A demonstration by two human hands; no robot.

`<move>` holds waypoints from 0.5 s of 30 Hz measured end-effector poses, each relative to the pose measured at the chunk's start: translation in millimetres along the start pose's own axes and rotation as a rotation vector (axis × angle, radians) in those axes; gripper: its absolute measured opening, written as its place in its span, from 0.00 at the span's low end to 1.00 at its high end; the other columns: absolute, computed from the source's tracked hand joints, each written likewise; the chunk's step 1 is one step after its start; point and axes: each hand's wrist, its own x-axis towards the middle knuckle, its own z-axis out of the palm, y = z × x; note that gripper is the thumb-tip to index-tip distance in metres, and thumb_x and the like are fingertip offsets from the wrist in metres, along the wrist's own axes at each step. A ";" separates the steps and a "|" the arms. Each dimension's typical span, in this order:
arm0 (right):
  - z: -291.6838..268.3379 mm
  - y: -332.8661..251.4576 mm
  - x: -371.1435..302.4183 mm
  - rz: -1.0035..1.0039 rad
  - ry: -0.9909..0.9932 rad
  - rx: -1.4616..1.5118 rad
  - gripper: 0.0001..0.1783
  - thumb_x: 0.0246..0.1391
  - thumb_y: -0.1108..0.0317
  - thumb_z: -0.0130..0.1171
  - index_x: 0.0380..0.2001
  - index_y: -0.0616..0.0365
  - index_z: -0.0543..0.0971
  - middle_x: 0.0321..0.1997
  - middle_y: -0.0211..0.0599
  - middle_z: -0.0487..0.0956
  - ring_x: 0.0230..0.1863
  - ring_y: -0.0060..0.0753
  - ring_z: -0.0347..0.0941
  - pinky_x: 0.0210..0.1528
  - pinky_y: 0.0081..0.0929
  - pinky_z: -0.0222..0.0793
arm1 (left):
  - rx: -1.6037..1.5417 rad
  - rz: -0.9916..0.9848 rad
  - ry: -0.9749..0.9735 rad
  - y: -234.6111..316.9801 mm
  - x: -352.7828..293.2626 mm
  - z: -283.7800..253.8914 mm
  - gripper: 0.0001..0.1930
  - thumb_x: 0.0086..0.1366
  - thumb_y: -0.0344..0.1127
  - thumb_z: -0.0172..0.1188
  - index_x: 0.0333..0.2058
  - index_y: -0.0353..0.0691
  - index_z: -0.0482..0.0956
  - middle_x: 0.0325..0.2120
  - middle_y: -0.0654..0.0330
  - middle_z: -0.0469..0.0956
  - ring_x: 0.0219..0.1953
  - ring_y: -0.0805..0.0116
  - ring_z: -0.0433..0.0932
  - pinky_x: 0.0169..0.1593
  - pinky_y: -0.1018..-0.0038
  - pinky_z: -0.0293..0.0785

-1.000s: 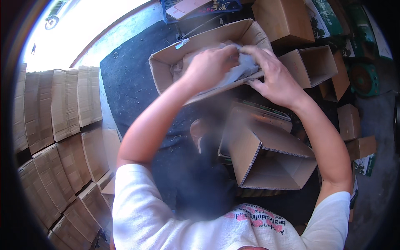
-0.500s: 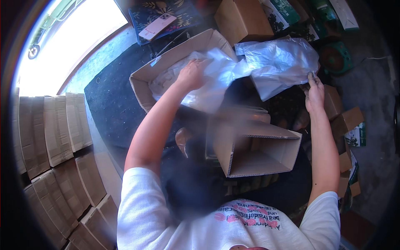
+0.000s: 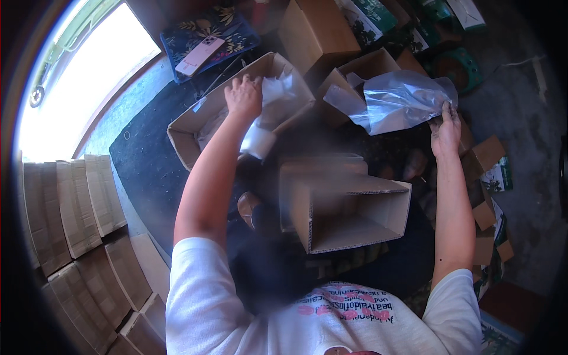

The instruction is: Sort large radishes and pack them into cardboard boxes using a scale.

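Note:
My right hand [image 3: 445, 131] pinches the edge of a clear plastic bag [image 3: 402, 100], its thumb and fingers closed on it. The crumpled bag spreads leftward over an open cardboard box [image 3: 381, 60]. To the left, my left hand [image 3: 244, 97] hovers over a long open carton [image 3: 177, 135], fingers apart and seemingly holding nothing. More clear plastic bags [image 3: 277, 94] lie in that carton, and part of one hangs over its near edge. Between my arms, an empty cardboard box [image 3: 359, 222] rests on its side with its opening toward me.
A pink phone [image 3: 201, 55] lies on a blue patterned cloth at the far left. Closed cartons [image 3: 47, 207] are stacked along the left side. A tall brown box [image 3: 316, 32] stands at the back. Green-and-white packages [image 3: 370, 15] and a round green object [image 3: 458, 68] sit at the back right.
The plastic that stretched between my hands has come apart: one bag is in my right hand, the rest is in the carton. My left hand has moved left. The view has shifted slightly.

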 end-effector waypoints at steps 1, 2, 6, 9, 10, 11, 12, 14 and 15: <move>-3.2 -4.5 -2.8 -0.004 0.013 0.003 0.13 0.69 0.62 0.53 0.52 0.54 0.74 0.49 0.29 0.77 0.49 0.26 0.73 0.50 0.33 0.72 | -0.044 0.007 0.173 1.4 -2.5 -2.2 0.16 0.64 0.34 0.54 0.50 0.47 0.81 0.52 0.51 0.77 0.57 0.58 0.73 0.56 0.59 0.69; -9.0 -9.8 -3.5 0.002 -0.064 0.071 0.13 0.69 0.62 0.53 0.52 0.53 0.74 0.50 0.28 0.77 0.50 0.26 0.72 0.51 0.34 0.71 | -0.051 0.028 0.174 14.6 -2.9 -13.2 0.16 0.64 0.34 0.54 0.50 0.47 0.81 0.52 0.51 0.77 0.57 0.58 0.73 0.56 0.59 0.69; -21.8 -30.8 -16.4 0.015 -0.165 0.174 0.12 0.68 0.62 0.54 0.51 0.51 0.75 0.50 0.28 0.77 0.51 0.26 0.73 0.53 0.34 0.70 | -0.784 0.189 -0.138 99.0 -16.2 -83.8 0.28 0.65 0.58 0.56 0.49 0.37 0.81 0.51 0.43 0.77 0.57 0.44 0.72 0.62 0.60 0.66; -25.2 -46.3 -34.9 0.009 -0.204 0.225 0.12 0.68 0.62 0.53 0.51 0.52 0.75 0.50 0.28 0.77 0.51 0.27 0.73 0.53 0.33 0.71 | -1.365 -0.048 -0.599 156.2 -31.4 -99.6 0.37 0.67 0.64 0.52 0.48 0.28 0.80 0.53 0.43 0.77 0.58 0.48 0.72 0.64 0.64 0.63; -29.3 -51.0 -41.1 0.002 -0.222 0.245 0.12 0.69 0.63 0.53 0.51 0.52 0.75 0.51 0.28 0.77 0.51 0.27 0.73 0.54 0.32 0.71 | -1.562 -0.127 -0.702 173.4 -31.2 -103.9 0.36 0.69 0.63 0.51 0.51 0.28 0.78 0.51 0.44 0.77 0.57 0.54 0.73 0.64 0.64 0.62; -39.4 -54.0 -46.7 -0.004 -0.207 0.251 0.12 0.69 0.63 0.53 0.51 0.52 0.75 0.51 0.28 0.77 0.51 0.27 0.73 0.54 0.32 0.71 | -1.555 -0.112 -0.713 193.5 -34.0 -117.6 0.36 0.69 0.63 0.51 0.51 0.28 0.78 0.51 0.44 0.77 0.57 0.54 0.73 0.64 0.64 0.62; -48.6 -56.7 -53.6 -0.009 -0.244 0.256 0.12 0.69 0.63 0.52 0.51 0.52 0.75 0.51 0.29 0.77 0.51 0.27 0.73 0.54 0.33 0.71 | -1.844 -0.173 -0.770 210.2 -37.6 -137.8 0.35 0.69 0.62 0.51 0.53 0.29 0.77 0.50 0.45 0.77 0.56 0.55 0.74 0.63 0.64 0.64; -63.9 -60.2 -72.6 -0.027 -0.289 0.257 0.11 0.69 0.65 0.52 0.51 0.53 0.75 0.51 0.28 0.77 0.52 0.25 0.73 0.54 0.32 0.70 | -2.335 -0.286 -1.014 220.8 -36.5 -156.2 0.27 0.72 0.51 0.53 0.58 0.33 0.72 0.48 0.51 0.79 0.51 0.59 0.77 0.58 0.64 0.71; -76.4 -57.1 -79.7 -0.037 -0.279 0.266 0.11 0.69 0.65 0.52 0.51 0.53 0.75 0.51 0.28 0.77 0.52 0.25 0.73 0.54 0.32 0.70 | -2.324 -0.272 -1.024 228.3 -39.4 -157.1 0.27 0.72 0.51 0.53 0.58 0.33 0.72 0.48 0.51 0.79 0.51 0.59 0.77 0.58 0.64 0.71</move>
